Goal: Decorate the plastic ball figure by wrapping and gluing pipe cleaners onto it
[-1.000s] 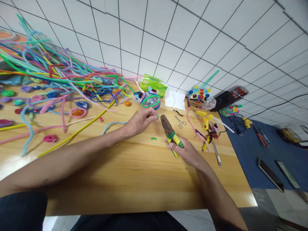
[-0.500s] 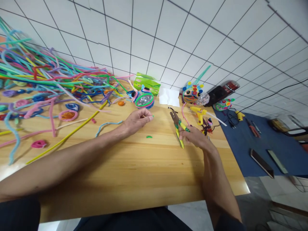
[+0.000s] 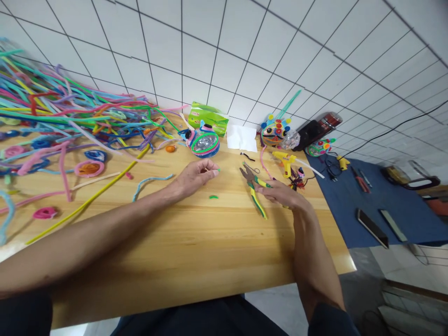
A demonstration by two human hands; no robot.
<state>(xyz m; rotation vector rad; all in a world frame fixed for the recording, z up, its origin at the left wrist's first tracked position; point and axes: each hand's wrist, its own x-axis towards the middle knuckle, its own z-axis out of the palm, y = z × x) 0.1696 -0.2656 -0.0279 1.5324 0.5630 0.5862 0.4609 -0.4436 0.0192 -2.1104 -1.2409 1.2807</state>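
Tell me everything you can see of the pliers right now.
The pliers have a brown, rusty-looking metal head and two yellow-and-green handles that look plastic- or rubber-coated. They stand open, jaws parted and handles spread. The head points away from the person and to the left. One handle slants back toward the person in plain view; the right hand is on the other and partly hides it. Whether they rest on the wooden table or hang just above it, I can't tell.

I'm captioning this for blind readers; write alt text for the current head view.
A person's right hand holds open pliers at a wooden table; the left hand pinches a tiny green piece. Fuzzy coloured stems lie heaped to the left.
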